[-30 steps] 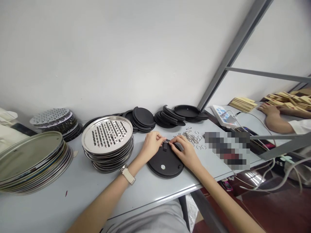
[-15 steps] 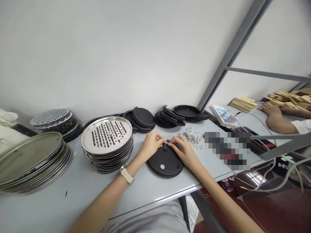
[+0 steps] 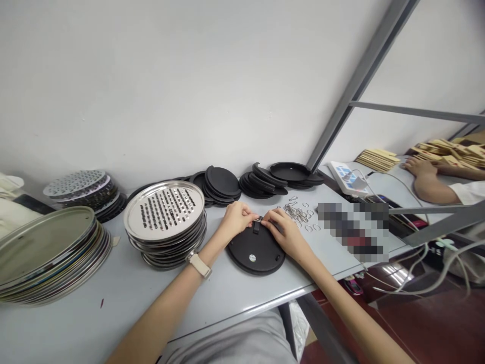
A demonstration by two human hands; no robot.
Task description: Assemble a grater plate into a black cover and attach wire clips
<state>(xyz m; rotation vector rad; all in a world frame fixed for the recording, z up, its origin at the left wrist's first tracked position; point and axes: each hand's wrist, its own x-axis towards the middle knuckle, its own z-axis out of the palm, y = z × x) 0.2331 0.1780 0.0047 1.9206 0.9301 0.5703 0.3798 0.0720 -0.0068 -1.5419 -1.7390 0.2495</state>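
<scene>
A round black plastic disc (image 3: pixel 254 251) lies flat on the grey table (image 3: pixel 113 298) in front of me. Both my hands meet at its far edge. My left hand (image 3: pixel 235 221), with a watch on the wrist, and my right hand (image 3: pixel 285 233) pinch a small metal ring (image 3: pixel 259 220) against the disc's black tab (image 3: pixel 256 227). Fingers of both hands are closed on it. A scatter of loose metal rings (image 3: pixel 300 214) lies just right of my right hand.
A stack of perforated steel discs (image 3: pixel 165 220) stands left of my hands, plain steel trays (image 3: pixel 49 253) further left, more perforated discs (image 3: pixel 81 188) behind. Black discs (image 3: pixel 242 184) line the wall. Another person's arm (image 3: pixel 432 183) rests on the table at right, by wooden pieces (image 3: pixel 447 151).
My hands stay pinched at the disc's far edge with only slight finger shifts. The view has drifted a little.
</scene>
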